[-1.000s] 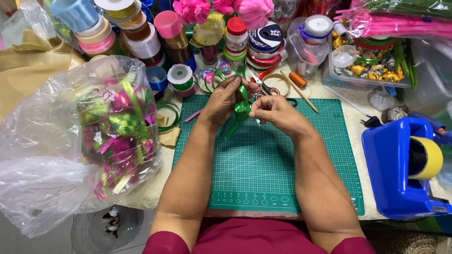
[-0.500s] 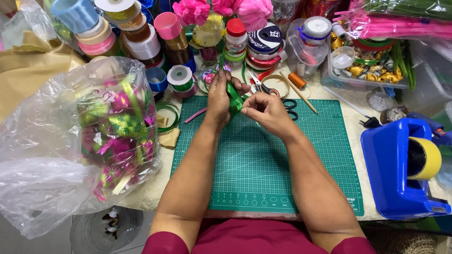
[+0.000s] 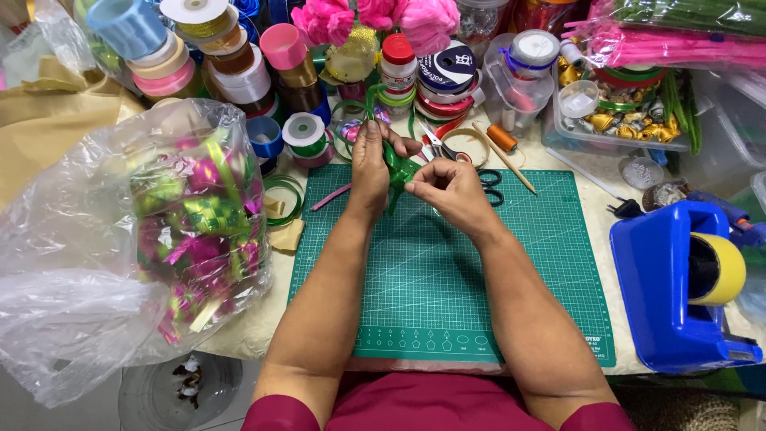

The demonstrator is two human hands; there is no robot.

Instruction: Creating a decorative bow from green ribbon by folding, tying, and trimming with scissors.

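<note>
Head view. The left hand (image 3: 372,166) and the right hand (image 3: 448,188) met above the far edge of a green cutting mat (image 3: 447,271), which lay flat on the counter (image 3: 594,203). Both worked one piece of shiny green ribbon (image 3: 396,168): the left hand's grip was closed around its folded part, thumb over the top, while the right hand's grip pinched it from the right with thumb and forefinger. A loose strand of the same ribbon curved up and away toward the spools at the back.

Just beyond the hands lay a pair of scissors (image 3: 447,149), with black finger loops beside the right hand. A thin wooden stick (image 3: 506,160) lay slantwise near the mat's far right corner, next to an orange thread spool (image 3: 503,136).

To the left, a large clear plastic bag (image 3: 120,247) rested on the counter, holding woven pink and green ribbon pieces (image 3: 203,223). Stacked ribbon rolls (image 3: 231,64) in many colours crowded the far edge, with pink flowers (image 3: 375,16) behind them.

To the right, well apart from the hands, stood a blue tape dispenser (image 3: 666,287) carrying a yellow roll of tape (image 3: 722,267). A clear tray of small gold ornaments (image 3: 622,120) sat at the far right.
</note>
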